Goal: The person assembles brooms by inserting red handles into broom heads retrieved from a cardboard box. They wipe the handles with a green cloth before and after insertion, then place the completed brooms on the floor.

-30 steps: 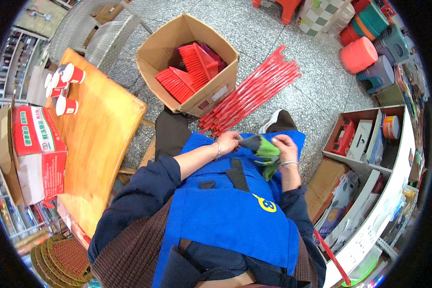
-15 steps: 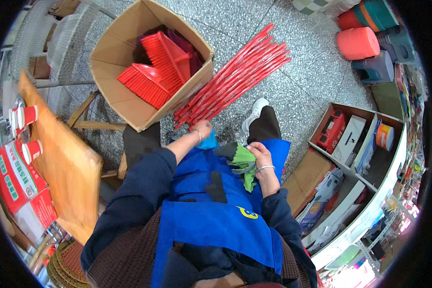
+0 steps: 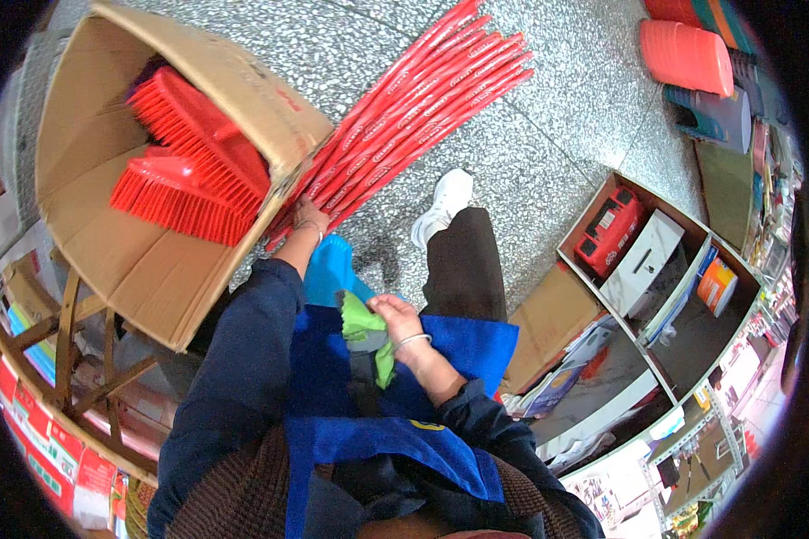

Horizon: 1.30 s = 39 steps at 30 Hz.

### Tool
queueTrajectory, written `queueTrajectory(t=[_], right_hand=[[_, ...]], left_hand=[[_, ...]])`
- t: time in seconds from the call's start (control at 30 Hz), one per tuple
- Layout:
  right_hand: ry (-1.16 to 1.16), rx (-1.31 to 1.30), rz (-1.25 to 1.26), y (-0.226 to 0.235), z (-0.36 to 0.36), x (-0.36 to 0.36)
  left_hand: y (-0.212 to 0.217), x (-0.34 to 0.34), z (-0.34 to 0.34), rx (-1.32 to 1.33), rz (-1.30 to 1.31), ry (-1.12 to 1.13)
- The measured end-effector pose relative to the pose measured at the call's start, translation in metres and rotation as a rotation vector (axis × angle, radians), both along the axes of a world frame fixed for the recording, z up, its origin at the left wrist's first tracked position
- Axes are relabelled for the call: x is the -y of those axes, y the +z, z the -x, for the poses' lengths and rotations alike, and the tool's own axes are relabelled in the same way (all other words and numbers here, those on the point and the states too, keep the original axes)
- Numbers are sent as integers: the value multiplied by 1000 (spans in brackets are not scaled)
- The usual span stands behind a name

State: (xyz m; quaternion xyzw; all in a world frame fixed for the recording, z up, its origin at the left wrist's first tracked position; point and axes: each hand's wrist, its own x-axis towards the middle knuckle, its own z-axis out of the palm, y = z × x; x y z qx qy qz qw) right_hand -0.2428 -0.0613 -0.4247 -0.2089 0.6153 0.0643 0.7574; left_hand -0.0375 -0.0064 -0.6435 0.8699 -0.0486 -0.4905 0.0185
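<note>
Several long red poles (image 3: 413,112) lie in a bundle on the floor, fanned out at the far end. My left hand (image 3: 309,218) is closed at their near ends, right beside the cardboard box; its fingertips are partly hidden. A light-blue sheet-like piece (image 3: 331,269) hangs just below that hand. In front of my blue apron (image 3: 463,346), my right hand (image 3: 397,322) pinches a crumpled green-and-grey cloth piece (image 3: 361,322). In the open cardboard box (image 3: 153,274) are red broom heads (image 3: 193,166) with red bristles.
At the right stands a white-edged shelf unit (image 3: 643,337) holding a red case (image 3: 609,232), a white box (image 3: 643,262) and an orange-and-white tub (image 3: 717,287). Pink-red buckets (image 3: 688,58) are stacked at the far right. Wooden legs (image 3: 67,341) stand left of the box.
My left hand has reached forward and left to the near ends of the poles. My right hand, still holding the green-and-grey cloth, has shifted left. The view has moved closer to the box.
</note>
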Motion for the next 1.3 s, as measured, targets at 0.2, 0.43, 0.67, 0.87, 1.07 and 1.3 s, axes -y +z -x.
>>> queueTrajectory(t=[0.2,0.43,0.67,0.87,1.07,1.3], right_hand=[[85,-59,-46,6,-10,0],[58,41,-39,8,-13,1],[10,147,-23,10,-18,3],[32,151,-8,10,-13,4],[4,12,34,10,-17,6],[-52,86,37,10,-26,16]], left_hand=[[-45,-11,-2,0,-61,-13],[-67,-17,-3,24,-72,-316],[-77,-4,28,-18,106,-303],[-81,6,46,40,-39,-360],[-66,18,29,83,99,-272],[-11,38,21,-2,200,-299]])
